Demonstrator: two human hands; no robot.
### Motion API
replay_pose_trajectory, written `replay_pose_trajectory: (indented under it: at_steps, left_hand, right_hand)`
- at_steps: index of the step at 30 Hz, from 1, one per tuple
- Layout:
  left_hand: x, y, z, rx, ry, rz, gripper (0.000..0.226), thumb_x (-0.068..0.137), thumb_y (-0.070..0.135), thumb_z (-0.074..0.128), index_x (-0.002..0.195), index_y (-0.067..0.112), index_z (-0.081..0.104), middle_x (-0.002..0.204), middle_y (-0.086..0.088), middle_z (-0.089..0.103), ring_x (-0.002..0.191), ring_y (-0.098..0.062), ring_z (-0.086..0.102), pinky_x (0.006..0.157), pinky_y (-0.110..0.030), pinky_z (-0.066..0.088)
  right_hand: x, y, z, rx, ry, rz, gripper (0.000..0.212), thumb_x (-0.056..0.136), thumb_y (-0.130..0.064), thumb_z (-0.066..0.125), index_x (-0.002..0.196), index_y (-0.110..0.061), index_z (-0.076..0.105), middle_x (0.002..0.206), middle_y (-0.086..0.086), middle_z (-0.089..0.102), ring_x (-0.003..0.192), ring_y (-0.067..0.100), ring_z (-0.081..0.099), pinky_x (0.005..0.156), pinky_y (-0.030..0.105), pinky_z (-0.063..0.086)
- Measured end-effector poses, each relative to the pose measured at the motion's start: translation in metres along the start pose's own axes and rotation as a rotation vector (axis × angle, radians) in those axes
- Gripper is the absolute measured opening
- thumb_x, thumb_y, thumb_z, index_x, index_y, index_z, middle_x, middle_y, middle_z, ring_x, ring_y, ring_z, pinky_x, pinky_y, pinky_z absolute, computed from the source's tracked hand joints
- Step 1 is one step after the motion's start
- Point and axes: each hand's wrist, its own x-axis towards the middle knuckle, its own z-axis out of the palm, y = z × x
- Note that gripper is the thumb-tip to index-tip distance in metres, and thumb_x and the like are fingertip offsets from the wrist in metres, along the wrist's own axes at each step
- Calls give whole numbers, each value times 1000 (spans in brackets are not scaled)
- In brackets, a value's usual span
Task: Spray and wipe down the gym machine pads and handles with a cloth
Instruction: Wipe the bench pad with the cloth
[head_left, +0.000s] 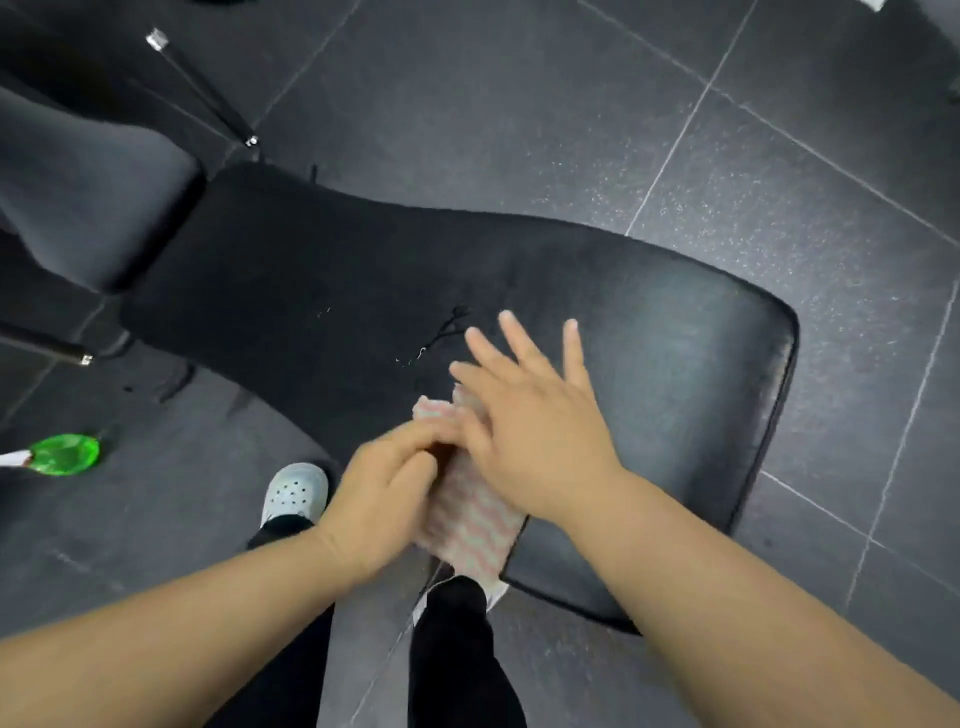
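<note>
A black padded bench seat (649, 332) fills the middle of the view, with a small tear in its cover near the centre. A pink-and-white striped cloth (475, 525) lies over the pad's near edge. My left hand (384, 493) pinches the cloth's near side with curled fingers. My right hand (530, 415) lies flat on the cloth, fingers straight and spread toward the far side. A second black pad (88, 192) adjoins the seat at the upper left.
A green spray bottle (65, 453) lies on the dark tiled floor at the left edge. Metal frame bars (202, 88) stand at the upper left, another (47, 351) at the left. My white shoe (293, 491) is under the pad's near edge.
</note>
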Motion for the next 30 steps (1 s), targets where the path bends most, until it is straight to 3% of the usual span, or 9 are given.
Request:
replay_pose_trajectory:
  at_steps: [2, 4, 7, 11, 13, 19, 22, 25, 30]
  left_hand:
    - [-2, -9, -16, -5, 383, -218, 42, 82, 0, 39, 92, 23, 74, 96, 9, 73, 91, -4, 64, 85, -21, 48]
    - [-3, -24, -39, 146, 525, -391, 39, 90, 4, 39, 104, 22, 71, 92, 4, 68, 75, -12, 59, 69, -23, 47]
    - [3, -48, -72, 401, 388, -409, 43, 95, 8, 41, 130, 24, 60, 127, 4, 60, 114, -21, 58, 97, -30, 42]
    - [24, -60, -89, 631, 41, -357, 57, 98, 18, 48, 152, 27, 34, 162, 5, 22, 144, -16, 33, 117, -29, 23]
    - [29, -59, -92, 713, -91, -399, 61, 99, 22, 48, 155, 28, 25, 164, 6, 14, 147, -15, 26, 119, -29, 20]
    - [43, -51, -106, 738, -86, -457, 78, 95, 43, 60, 158, 27, 16, 165, -3, 12, 151, -18, 16, 119, -29, 16]
    - [52, -50, -106, 797, -112, -509, 89, 89, 50, 65, 158, 25, 14, 159, -3, 31, 145, -22, 32, 114, -31, 30]
    - [63, -42, -104, 937, -155, -521, 91, 87, 54, 66, 157, 25, 15, 155, -3, 40, 140, -25, 40, 108, -32, 37]
    - [68, -44, -105, 1069, -269, -519, 92, 92, 58, 55, 158, 22, 4, 148, -8, 48, 136, -27, 44, 106, -34, 40]
  right_hand:
    - [-13, -5, 17, -89, -219, -208, 63, 97, -51, 14, 154, -27, 28, 164, -3, 17, 153, 18, 1, 114, 52, -22]
    - [-34, -6, 33, -167, -319, -363, 69, 94, -57, 14, 156, -28, 21, 165, 0, 13, 153, 20, 5, 117, 53, -16]
    - [-31, 13, 29, -270, -293, -386, 70, 92, -53, 6, 154, -31, 28, 164, -6, 18, 152, 22, 12, 115, 55, -16]
    - [24, 34, 6, -358, -130, 122, 61, 102, -38, 22, 158, -23, 6, 166, 0, -2, 152, 25, -8, 115, 58, -13]
    - [27, 9, 16, -271, -120, 180, 68, 100, -36, 32, 158, -22, 0, 165, 3, -9, 151, 26, -12, 118, 56, -11]
    - [-15, -17, 41, -333, -180, -215, 63, 103, -41, 28, 156, -34, -6, 164, -7, -6, 150, 26, -14, 111, 58, -20]
    - [27, 37, 11, -489, -98, 14, 76, 94, -49, 40, 157, -30, 0, 162, -4, 2, 149, 29, -11, 113, 63, -9]
    - [61, 49, -4, -377, -70, 279, 78, 93, -41, 45, 157, -32, 2, 165, 2, -7, 151, 31, -10, 116, 61, -7]
    - [13, -45, 64, -195, -55, -64, 59, 100, -42, 28, 155, -39, 7, 163, 7, 9, 149, 32, 5, 118, 56, -1]
